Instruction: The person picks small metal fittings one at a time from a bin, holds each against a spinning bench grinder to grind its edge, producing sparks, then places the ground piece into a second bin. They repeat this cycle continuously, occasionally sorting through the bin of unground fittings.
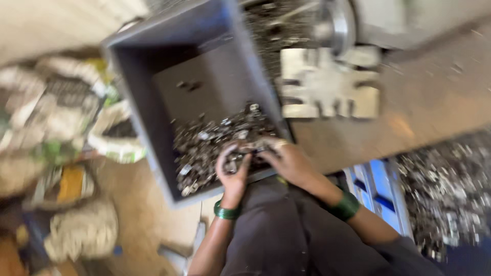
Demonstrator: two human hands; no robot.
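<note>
Dark trousers (pixel 286 230) nearest | left hand (pixel 232 171) curled around a clump of small metal parts (pixel 215 140), right hand (pixel 289 161) closed over the same clump at the near edge of grey bin (pixel 169 66) | parts look hard, loose, sharp-edged, heavy together: scoop from below | beyond: metal machine block (pixel 327 87); right: scrap heap (pixel 450 189).

Whole view is smeared by motion blur. Small metal parts (pixel 215 145) in the grey bin (pixel 153 128) run together, single shapes unreadable. Left hand (pixel 232 171) curls over a few, hiding them; right hand (pixel 289 161) covers more. Bin's far corner is cut off at twelve o'clock. Heap (pixel 450 194) at four o'clock runs off the edge. Bags (pixel 56 117) at nine o'clock: a blur.
</note>
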